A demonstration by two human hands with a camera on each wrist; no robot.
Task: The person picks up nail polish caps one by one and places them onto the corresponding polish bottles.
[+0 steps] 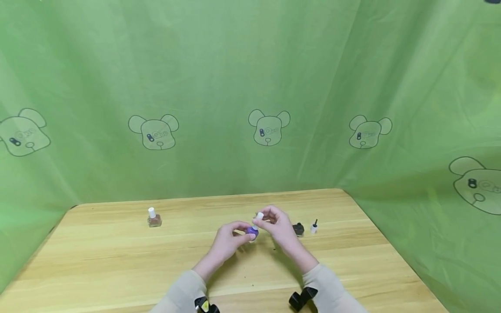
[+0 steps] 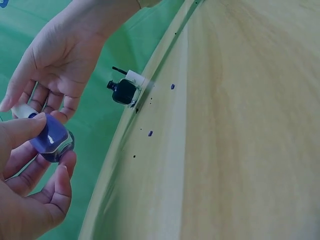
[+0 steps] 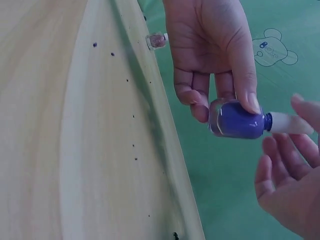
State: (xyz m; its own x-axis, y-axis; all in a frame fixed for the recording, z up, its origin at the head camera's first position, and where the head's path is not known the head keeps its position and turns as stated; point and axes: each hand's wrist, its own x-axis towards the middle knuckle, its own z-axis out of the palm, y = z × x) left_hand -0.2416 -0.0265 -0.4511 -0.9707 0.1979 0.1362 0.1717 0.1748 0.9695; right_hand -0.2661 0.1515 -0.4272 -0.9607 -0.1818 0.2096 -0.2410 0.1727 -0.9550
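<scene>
My left hand (image 1: 231, 239) grips a nail polish bottle (image 3: 241, 120) of purple polish, thumb on one side and fingers on the other. The bottle is held above the table, tilted. My right hand (image 1: 277, 224) pinches its white cap (image 3: 287, 123) between thumb and fingers, with the cap at the bottle's neck. In the right wrist view a purple-stained neck shows between cap and bottle. To the right of my right hand stands a dark nail polish bottle (image 2: 124, 92) without a cap. Beside it a white cap (image 1: 314, 228) stands with its black brush pointing up.
A brownish-pink nail polish bottle (image 1: 154, 220) with a white cap stands at the left of the wooden table (image 1: 117, 261). Several small dark specks of polish (image 3: 112, 54) dot the tabletop. A green curtain (image 1: 219, 87) with bear-head outlines surrounds the table's back and sides.
</scene>
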